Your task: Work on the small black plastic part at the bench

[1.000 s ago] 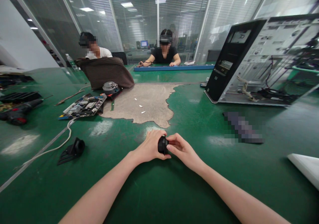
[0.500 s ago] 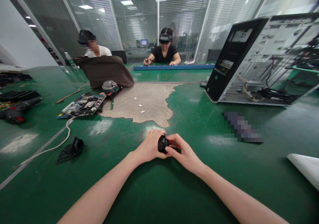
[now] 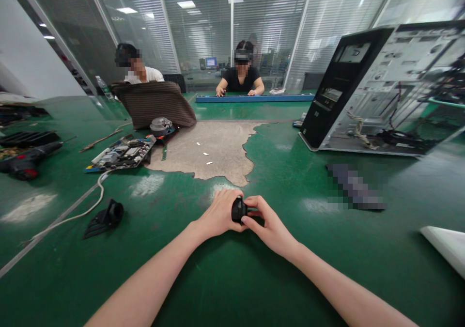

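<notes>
Just above the green table [image 3: 232,288], a small black round part [image 3: 238,210] with ridged sides is held between my hands. My left hand [image 3: 221,211] wraps round it from the left, palm side hidden. From the right, my right hand [image 3: 267,222] pinches its edge between thumb and fingertips. What exact kind of part it is cannot be made out. Farther left on the table lies a black plastic bracket [image 3: 107,216] with a round ring on one end, apart from both hands.
At left are a circuit board [image 3: 125,152], a round fan-like part [image 3: 162,126], a pale cable [image 3: 96,198] and a power drill [image 3: 29,162]. An opened computer case [image 3: 348,89] stands at right, near a blurred dark flat object [image 3: 356,187]. Two people sit across the table.
Both hands keep their grip on the black part with hardly any movement. Across the table, the hand of the person in black has lowered to the tabletop. The view has shifted very slightly.
</notes>
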### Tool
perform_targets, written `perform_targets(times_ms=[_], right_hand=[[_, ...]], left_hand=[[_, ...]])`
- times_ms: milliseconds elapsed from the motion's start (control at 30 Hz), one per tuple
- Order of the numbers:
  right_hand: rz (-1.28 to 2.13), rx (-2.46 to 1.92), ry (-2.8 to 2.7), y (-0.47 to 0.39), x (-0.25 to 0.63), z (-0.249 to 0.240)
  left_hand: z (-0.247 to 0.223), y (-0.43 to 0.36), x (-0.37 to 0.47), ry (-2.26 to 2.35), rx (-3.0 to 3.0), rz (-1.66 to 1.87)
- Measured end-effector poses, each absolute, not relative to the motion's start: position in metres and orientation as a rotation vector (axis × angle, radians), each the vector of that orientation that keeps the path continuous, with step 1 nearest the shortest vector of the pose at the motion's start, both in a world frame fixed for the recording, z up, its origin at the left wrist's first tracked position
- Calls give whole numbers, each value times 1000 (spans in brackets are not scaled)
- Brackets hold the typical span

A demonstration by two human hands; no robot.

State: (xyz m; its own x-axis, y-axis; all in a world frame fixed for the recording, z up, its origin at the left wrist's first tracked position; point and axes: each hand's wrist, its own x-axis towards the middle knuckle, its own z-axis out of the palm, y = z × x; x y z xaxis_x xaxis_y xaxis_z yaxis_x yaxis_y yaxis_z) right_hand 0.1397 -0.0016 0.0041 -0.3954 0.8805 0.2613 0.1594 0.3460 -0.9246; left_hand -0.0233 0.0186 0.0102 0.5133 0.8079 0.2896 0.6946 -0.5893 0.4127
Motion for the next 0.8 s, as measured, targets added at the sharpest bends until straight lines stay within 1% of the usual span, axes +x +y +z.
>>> perform_targets(times_ms=[167, 333, 567, 800], right_hand=[[1111, -957, -1712, 1, 136, 1], [1197, -1051, -1655, 3, 134, 1], [1218, -920, -1716, -1, 139, 3], [1218, -1004, -1668, 2, 137, 1]], left_hand=[[9, 19, -23, 1277, 2525, 699], [9, 20, -23, 1280, 2516, 694], [8, 20, -24, 1293, 2501, 677], [9, 20, -24, 1284, 2511, 694]])
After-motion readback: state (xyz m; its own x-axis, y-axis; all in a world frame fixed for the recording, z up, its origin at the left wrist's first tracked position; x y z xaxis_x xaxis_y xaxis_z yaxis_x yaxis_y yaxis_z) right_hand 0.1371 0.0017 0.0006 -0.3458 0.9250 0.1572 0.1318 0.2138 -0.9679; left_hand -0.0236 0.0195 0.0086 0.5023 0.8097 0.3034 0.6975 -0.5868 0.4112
